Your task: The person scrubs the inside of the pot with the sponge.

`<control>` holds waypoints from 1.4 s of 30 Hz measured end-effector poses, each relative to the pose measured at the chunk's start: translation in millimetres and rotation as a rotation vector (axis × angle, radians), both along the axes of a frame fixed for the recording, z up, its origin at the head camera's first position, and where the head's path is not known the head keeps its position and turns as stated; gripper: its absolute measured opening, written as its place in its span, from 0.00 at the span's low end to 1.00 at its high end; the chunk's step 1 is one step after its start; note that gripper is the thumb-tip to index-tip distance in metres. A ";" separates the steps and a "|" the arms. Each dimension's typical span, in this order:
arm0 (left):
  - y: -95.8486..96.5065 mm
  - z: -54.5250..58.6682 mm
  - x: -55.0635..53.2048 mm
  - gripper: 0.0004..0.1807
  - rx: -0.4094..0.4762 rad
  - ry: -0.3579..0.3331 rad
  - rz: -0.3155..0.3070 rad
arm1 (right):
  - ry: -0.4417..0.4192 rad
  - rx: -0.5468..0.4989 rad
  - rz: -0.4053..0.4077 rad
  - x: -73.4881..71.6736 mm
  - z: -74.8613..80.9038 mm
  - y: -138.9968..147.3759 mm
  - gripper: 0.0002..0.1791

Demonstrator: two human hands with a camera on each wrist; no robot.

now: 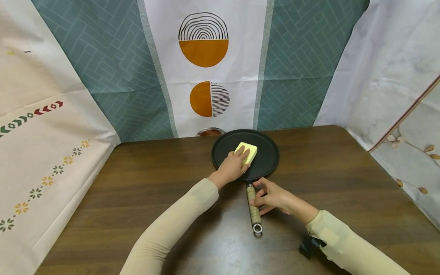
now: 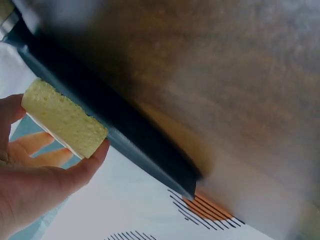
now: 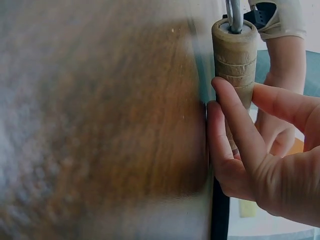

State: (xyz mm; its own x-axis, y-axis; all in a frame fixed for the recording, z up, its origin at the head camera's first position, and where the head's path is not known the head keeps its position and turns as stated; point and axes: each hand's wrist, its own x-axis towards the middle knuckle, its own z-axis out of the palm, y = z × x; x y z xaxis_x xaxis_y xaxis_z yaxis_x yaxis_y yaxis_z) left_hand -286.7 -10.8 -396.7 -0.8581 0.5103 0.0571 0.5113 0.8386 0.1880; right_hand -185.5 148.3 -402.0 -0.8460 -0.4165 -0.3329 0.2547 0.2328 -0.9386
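Observation:
A pale yellow sponge point(image 1: 252, 151) lies on the flat black pan point(image 1: 266, 154), toward the middle of its cooking surface. My left hand point(image 1: 231, 167) holds the sponge from above, fingers spread over its top and sides. In the left wrist view the sponge point(image 2: 65, 117) sits between thumb and fingers, right at the pan's surface. Pointing back toward me, the pan's wooden handle point(image 1: 256, 216) ends in a metal hanging ring point(image 1: 257, 228). My right hand point(image 1: 275, 196) grips this handle, and the right wrist view shows thumb and fingers on either side of the wood point(image 3: 235, 52).
The pan rests on a brown wooden table point(image 1: 154, 172), near its far edge. Patterned cloth point(image 1: 213, 76) hangs behind the table, with more cloth along the left and right sides. A small black device point(image 1: 307, 246) shows at the right sleeve.

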 end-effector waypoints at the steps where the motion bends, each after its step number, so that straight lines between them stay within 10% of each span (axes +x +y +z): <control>1: 0.7 -1.3 0.9 0.32 -0.009 -0.007 -0.009 | 0.002 -0.001 0.002 -0.1 0.2 0.3 0.33; 20: 5.5 -8.9 5.8 0.29 -0.084 -0.053 -0.073 | 0.032 -0.006 0.009 -2.0 -2.3 3.1 0.33; 42: -4.0 -10.3 -4.4 0.28 -0.066 -0.113 -0.323 | 0.057 0.015 -0.007 0.4 0.6 -2.6 0.32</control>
